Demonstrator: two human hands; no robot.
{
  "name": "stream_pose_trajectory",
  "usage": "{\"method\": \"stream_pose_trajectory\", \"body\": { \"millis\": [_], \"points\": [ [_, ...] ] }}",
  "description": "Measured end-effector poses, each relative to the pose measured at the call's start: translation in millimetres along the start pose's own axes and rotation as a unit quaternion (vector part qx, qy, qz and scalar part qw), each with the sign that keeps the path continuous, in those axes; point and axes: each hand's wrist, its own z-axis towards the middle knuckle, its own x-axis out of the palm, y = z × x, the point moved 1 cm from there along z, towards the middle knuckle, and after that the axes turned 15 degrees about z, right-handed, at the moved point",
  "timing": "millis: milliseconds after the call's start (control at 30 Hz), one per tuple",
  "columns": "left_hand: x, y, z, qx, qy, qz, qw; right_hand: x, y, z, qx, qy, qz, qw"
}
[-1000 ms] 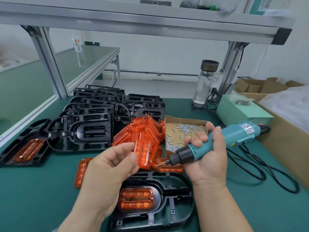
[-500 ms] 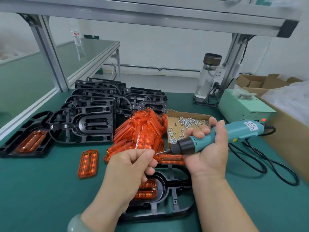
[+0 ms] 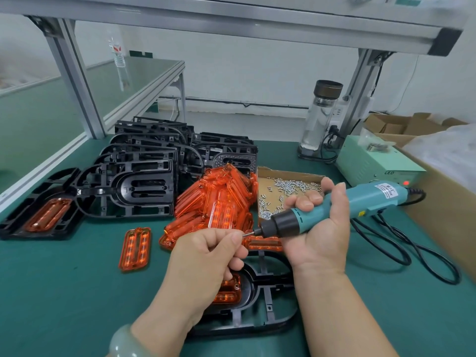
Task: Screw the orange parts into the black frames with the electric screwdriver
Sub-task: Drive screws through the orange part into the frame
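Note:
My right hand (image 3: 319, 228) grips the teal electric screwdriver (image 3: 334, 207), held level with its bit pointing left. My left hand (image 3: 206, 256) is closed, thumb and forefinger pinched at the bit's tip, where a small screw seems to be held. Under both hands lies a black frame (image 3: 268, 305) with an orange part (image 3: 228, 289) seated in it, mostly covered by my left hand. A heap of orange parts (image 3: 219, 202) rises behind my hands. One orange part (image 3: 135, 248) lies alone on the mat to the left. Black frames (image 3: 144, 176) are stacked at the back left.
A cardboard tray of small silver screws (image 3: 288, 186) sits behind my right hand. A frame with an orange part fitted (image 3: 41, 217) lies far left. The screwdriver's black cable (image 3: 417, 256) loops on the right, by a pale green power box (image 3: 373, 166) and a glass bottle (image 3: 319, 119).
My left hand has closed and risen to the screwdriver's tip, fingers pinching there. The view has tipped down slightly. The right hand keeps the screwdriver almost still.

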Motion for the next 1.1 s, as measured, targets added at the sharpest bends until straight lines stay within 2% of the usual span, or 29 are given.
{"method": "stream_pose_trajectory", "body": {
  "millis": [567, 733, 967, 1100],
  "points": [
    [-3, 2, 4, -0.016, 0.025, -0.025, 0.999, 4, -10, -11, -0.021, 0.056, -0.031, 0.998],
    [-5, -3, 1, 0.056, -0.027, 0.079, 0.995, 3, -8, -10, -0.022, 0.036, -0.024, 0.999],
    [-9, -3, -1, 0.076, 0.020, 0.065, 0.995, 1, 0, -5, -0.012, -0.016, 0.013, 1.000],
    [-11, -3, -1, 0.094, -0.022, 0.084, 0.992, 1, 0, -5, -0.008, -0.015, 0.013, 1.000]
  ]
}}
